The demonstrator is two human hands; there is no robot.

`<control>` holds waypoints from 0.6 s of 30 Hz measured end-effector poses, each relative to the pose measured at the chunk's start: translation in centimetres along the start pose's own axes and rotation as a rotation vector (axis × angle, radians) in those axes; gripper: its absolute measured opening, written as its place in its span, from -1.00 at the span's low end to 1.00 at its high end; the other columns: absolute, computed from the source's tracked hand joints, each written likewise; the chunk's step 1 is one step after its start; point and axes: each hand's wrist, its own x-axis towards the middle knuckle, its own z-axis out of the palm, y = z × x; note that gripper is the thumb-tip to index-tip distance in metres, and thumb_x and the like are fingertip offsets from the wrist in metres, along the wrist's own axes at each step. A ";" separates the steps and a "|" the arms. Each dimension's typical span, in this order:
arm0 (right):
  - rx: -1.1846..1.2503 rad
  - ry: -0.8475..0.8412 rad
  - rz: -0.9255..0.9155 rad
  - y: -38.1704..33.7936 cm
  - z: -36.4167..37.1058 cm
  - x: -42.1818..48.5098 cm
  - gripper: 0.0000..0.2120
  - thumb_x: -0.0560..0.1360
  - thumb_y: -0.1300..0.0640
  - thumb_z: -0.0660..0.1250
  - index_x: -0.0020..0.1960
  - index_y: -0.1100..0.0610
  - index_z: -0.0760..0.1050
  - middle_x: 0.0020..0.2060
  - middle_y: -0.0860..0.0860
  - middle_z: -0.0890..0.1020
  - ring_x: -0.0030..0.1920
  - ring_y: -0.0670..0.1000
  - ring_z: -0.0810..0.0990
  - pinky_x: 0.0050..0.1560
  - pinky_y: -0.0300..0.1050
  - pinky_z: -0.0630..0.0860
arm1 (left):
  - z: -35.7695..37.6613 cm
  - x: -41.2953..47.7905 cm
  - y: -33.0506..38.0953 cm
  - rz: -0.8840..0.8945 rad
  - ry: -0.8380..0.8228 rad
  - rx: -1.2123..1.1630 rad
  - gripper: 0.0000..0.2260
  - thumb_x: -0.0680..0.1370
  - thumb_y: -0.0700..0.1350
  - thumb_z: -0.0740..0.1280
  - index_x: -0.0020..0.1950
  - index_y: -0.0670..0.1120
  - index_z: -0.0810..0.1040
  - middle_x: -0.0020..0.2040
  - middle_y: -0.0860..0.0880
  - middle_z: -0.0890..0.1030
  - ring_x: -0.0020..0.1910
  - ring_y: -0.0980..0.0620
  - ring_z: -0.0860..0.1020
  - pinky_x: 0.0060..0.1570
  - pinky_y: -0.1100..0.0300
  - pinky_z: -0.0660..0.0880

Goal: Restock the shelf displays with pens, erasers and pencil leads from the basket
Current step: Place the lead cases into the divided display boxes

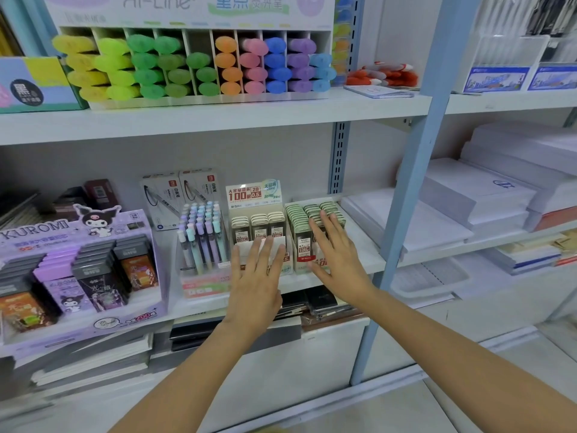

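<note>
Two cream display boxes of pencil leads stand side by side on the middle shelf. The 0.5 box (258,214) holds a short front row of lead cases; the box to its right (301,220) is packed with several green-capped cases. My left hand (256,276) is spread flat with straight fingers against the front of the 0.5 box. My right hand (335,248) lies open across the front of the right box, fingertips on its cases. Neither hand holds anything. A clear rack of pastel pens (203,235) stands just left of my left hand. No basket is in view.
A purple Kuromi display (78,260) fills the shelf's left side. Highlighters in a white rack (199,65) sit on the shelf above. A blue upright post (402,195) stands to the right, with stacks of white paper (474,195) beyond it. Notebooks lie on the lower shelf (93,360).
</note>
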 end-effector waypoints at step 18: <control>0.035 -0.224 -0.116 -8.9 4.0 2.2 -0.43 0.61 0.01 0.20 0.55 0.04 0.09 0.40 0.00 0.38 0.44 0.03 0.25 0.46 -0.08 -0.10 | -1.7 -6.7 -7.4 -0.282 0.178 -0.051 -0.23 0.40 -0.10 0.47 0.54 -0.13 0.22 0.53 -0.23 0.21 0.52 -0.27 0.15 0.40 -0.32 0.11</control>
